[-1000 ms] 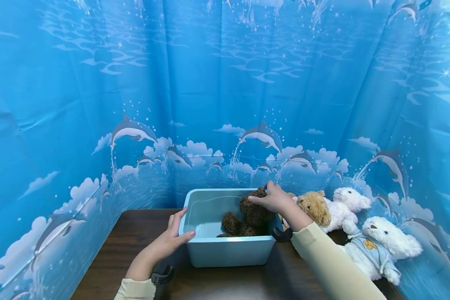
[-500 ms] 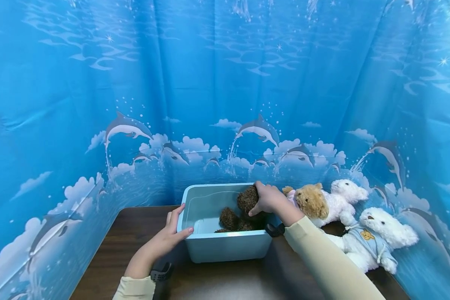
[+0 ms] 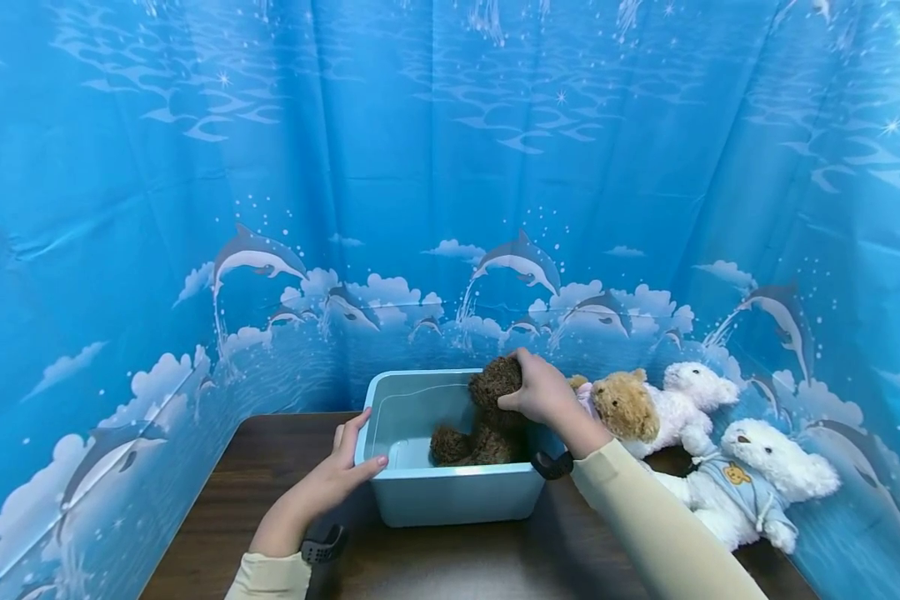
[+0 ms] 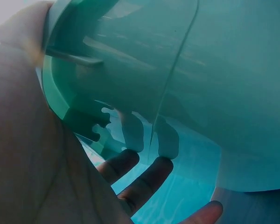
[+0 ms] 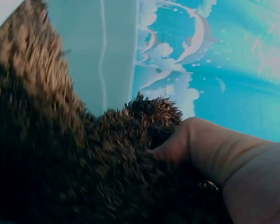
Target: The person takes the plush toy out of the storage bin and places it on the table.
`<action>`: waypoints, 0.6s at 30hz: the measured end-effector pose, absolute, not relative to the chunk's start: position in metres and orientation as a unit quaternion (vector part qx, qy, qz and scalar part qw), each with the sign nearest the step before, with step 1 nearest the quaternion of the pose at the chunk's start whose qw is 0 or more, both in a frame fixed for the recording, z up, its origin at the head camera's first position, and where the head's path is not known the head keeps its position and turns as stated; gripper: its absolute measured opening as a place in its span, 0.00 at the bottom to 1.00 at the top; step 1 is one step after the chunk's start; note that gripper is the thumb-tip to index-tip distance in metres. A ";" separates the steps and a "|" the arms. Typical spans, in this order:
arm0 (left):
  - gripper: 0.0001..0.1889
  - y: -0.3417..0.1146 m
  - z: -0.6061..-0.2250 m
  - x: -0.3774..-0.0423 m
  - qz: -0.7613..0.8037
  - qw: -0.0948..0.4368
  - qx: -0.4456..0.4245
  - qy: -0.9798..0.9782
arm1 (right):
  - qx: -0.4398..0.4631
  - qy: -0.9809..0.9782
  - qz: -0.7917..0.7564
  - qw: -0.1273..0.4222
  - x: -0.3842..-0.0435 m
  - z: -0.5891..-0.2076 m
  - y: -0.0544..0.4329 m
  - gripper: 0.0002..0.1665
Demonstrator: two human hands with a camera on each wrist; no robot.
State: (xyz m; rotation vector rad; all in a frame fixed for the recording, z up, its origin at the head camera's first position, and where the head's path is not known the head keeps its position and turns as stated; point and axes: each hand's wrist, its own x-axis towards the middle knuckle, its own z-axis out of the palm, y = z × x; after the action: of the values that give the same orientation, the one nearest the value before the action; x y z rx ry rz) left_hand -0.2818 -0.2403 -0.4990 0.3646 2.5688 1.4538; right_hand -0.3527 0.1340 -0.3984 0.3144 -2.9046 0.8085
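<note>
My right hand [image 3: 543, 390] grips a curly dark-brown plush animal [image 3: 495, 381] by its upper end, which stands above the back rim of a light-blue plastic bin [image 3: 457, 497]. The toy's lower parts lie inside the bin, toward the right. In the right wrist view the thumb presses deep into the brown fur [image 5: 116, 158], and the other fingers are hidden. At the bin's left side my left hand [image 3: 337, 471] holds the corner, thumb on the front rim. Its fingers [image 4: 151, 179] lie against the outer wall in the left wrist view.
Right of the bin lie a tan teddy bear [image 3: 630, 407], a white plush animal [image 3: 693, 392] and a white bear in a blue shirt [image 3: 765, 475]. The dark wooden table [image 3: 270, 450] is backed by a blue dolphin curtain [image 3: 435, 208].
The right hand has closed in on the brown plush animal and raised its upper end slightly. The toy's lower part has shifted in the bin. The left hand has stayed at the corner.
</note>
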 end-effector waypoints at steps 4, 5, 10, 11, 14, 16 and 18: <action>0.52 -0.240 -0.499 -0.281 0.489 0.080 0.120 0.860 | 0.104 -0.950 0.286 0.075 -0.346 -0.392 0.133 0.48; 0.52 -0.239 -0.499 -0.280 0.489 0.080 0.119 0.860 | 0.106 -0.948 0.288 0.081 -0.344 -0.391 0.133 0.48; 0.53 -0.238 -0.499 -0.279 0.486 0.079 0.116 0.863 | 0.123 -0.938 0.299 0.122 -0.332 -0.385 0.137 0.48; 0.53 -0.238 -0.499 -0.279 0.485 0.079 0.117 0.863 | 0.126 -0.936 0.301 0.133 -0.328 -0.383 0.138 0.48; 0.52 -0.239 -0.498 -0.280 0.484 0.079 0.119 0.863 | 0.129 -0.926 0.314 0.163 -0.317 -0.375 0.142 0.49; 0.52 -0.239 -0.498 -0.280 0.484 0.078 0.120 0.863 | 0.133 -0.919 0.321 0.184 -0.309 -0.370 0.144 0.49; 0.52 -0.240 -0.498 -0.280 0.484 0.077 0.120 0.863 | 0.137 -0.912 0.330 0.203 -0.302 -0.364 0.146 0.50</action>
State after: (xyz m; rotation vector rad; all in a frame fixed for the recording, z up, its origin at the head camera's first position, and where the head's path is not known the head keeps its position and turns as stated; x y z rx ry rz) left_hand -0.2802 -0.2404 -0.4982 0.3598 2.5872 1.4494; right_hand -0.3019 0.1465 -0.3644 0.3817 -2.5448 0.9197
